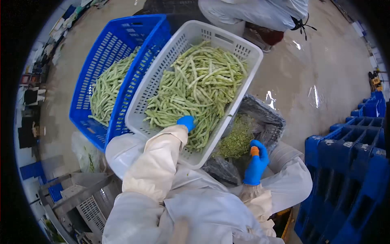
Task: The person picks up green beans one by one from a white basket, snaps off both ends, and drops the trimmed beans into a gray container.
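Note:
Long green beans (199, 81) fill much of a white perforated crate (136, 112) in front of me. My left hand (186, 122), in a blue glove, reaches into the crate's near part, right at the beans. Its fingers are mostly hidden. My right hand (256, 164), also gloved in blue, is curled over the near right side of a dark plastic-lined container (272, 118). A small orange piece (254, 151) shows at its thumb and forefinger; I cannot tell whether it is worn or held. Small green trimmings (235, 140) lie in that container.
A blue perforated crate (91, 69) with more green beans stands against the white crate's left side. Blue plastic pallets (345, 162) are stacked at right. A metal frame (77, 195) stands at lower left. Another person (248, 14) sits beyond the crates on the wet floor (317, 77).

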A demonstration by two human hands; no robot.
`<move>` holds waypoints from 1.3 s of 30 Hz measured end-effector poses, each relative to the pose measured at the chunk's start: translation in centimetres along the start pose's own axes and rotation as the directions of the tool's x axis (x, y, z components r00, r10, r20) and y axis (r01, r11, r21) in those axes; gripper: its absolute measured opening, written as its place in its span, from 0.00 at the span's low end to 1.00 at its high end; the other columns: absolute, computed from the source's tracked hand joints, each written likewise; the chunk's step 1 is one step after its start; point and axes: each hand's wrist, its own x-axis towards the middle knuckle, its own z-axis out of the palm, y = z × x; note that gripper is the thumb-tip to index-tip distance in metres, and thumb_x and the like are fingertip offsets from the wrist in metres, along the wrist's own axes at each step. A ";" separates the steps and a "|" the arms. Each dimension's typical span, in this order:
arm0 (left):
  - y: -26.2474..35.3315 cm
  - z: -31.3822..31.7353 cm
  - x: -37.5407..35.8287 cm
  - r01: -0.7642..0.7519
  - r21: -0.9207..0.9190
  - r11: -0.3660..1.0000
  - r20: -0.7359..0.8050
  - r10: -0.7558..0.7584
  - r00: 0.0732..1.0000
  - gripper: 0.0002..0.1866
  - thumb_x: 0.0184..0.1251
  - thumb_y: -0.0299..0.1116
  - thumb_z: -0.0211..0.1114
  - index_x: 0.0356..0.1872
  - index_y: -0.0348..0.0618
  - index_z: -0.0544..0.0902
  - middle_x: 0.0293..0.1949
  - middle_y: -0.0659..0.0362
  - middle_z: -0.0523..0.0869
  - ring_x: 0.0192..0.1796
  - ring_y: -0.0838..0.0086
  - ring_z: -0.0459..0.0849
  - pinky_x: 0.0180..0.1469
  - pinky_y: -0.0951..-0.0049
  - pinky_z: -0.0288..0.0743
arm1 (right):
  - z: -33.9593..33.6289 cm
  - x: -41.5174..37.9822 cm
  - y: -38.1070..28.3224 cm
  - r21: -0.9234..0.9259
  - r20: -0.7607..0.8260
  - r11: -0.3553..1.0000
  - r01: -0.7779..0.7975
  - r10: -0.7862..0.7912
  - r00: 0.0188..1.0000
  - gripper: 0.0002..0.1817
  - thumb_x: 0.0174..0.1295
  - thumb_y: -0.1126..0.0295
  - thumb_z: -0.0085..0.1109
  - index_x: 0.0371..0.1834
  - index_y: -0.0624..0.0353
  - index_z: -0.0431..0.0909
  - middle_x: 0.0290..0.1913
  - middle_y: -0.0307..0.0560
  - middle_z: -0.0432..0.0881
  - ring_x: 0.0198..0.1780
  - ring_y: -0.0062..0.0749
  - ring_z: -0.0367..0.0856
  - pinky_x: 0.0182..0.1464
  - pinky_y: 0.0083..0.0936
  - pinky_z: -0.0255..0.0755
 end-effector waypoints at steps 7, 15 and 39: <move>-0.9 0.3 0.7 0.097 -0.111 0.989 -0.181 -0.116 0.977 0.11 0.51 0.40 0.61 0.30 0.45 0.81 0.33 0.50 0.82 0.37 0.53 0.81 0.39 0.55 0.74 | 0.6 -0.2 -0.8 0.003 0.086 0.998 -0.060 0.059 0.995 0.12 0.56 0.82 0.45 0.41 0.66 0.75 0.42 0.44 0.78 0.45 0.26 0.74 0.51 0.22 0.65; 9.3 -15.7 -12.0 0.046 -0.990 0.133 0.062 0.118 0.991 0.12 0.63 0.33 0.57 0.42 0.36 0.76 0.35 0.55 0.82 0.36 0.72 0.83 0.36 0.75 0.78 | 2.1 -2.4 -1.8 -0.043 0.327 0.993 0.110 -0.090 0.941 0.11 0.59 0.75 0.53 0.45 0.63 0.75 0.40 0.42 0.78 0.42 0.26 0.75 0.46 0.24 0.68; 16.7 -10.0 -20.1 -0.085 -0.996 -0.034 -0.088 0.142 0.986 0.09 0.65 0.34 0.55 0.39 0.39 0.76 0.33 0.59 0.81 0.36 0.76 0.81 0.38 0.75 0.76 | -0.6 -5.4 -1.8 -0.279 0.546 0.637 0.719 -0.510 0.664 0.11 0.51 0.74 0.55 0.38 0.60 0.74 0.31 0.51 0.75 0.33 0.47 0.73 0.36 0.39 0.66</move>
